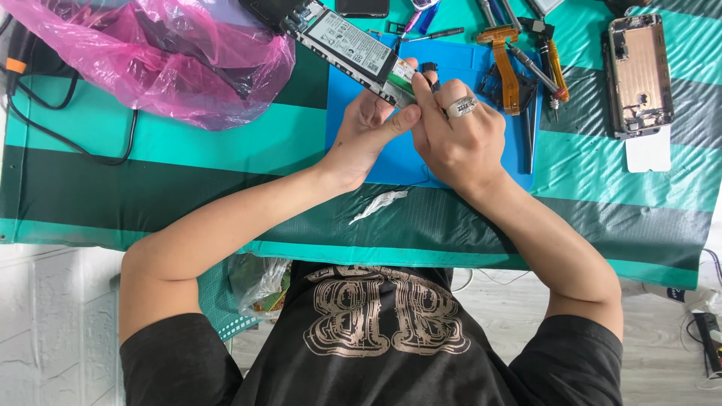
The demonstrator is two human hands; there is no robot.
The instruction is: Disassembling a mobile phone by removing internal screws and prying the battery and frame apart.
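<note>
Head view, one frame, read near to far. Nearest: two bare forearms reaching over the front edge of the tabletop (90, 203), which is covered in a teal and dark green striped sheet. One scrap of white crumpled material (378, 204) lies on a dark stripe, just at 6 o'clock of the hands. Both hands meet over one blue work mat (353, 162). Left hand (368, 135): fingers curled closed, thumb stretched toward 2 o'clock, gripping the near end of one opened phone (347, 45). Right hand (455, 135): closed likewise, one ring on a finger, fingertips pinching at that same end of the phone; whether it holds a small part or tool there cannot be told. The phone runs from the hands toward 10 o'clock, tilted, far end off the mat, inner side with a pale label facing up. At 2 o'clock of the right hand, near: one orange flex cable (505, 68) among several hand tools, number not countable. Well apart at 3 o'clock: one bare phone frame (639, 75), copper coloured inside. At 9 to 10 o'clock of the left hand, well apart: one pink plastic bag (158, 60), black cables beside it. Far edge, 12 o'clock: one dark phone (362, 7), partly cut off.
</note>
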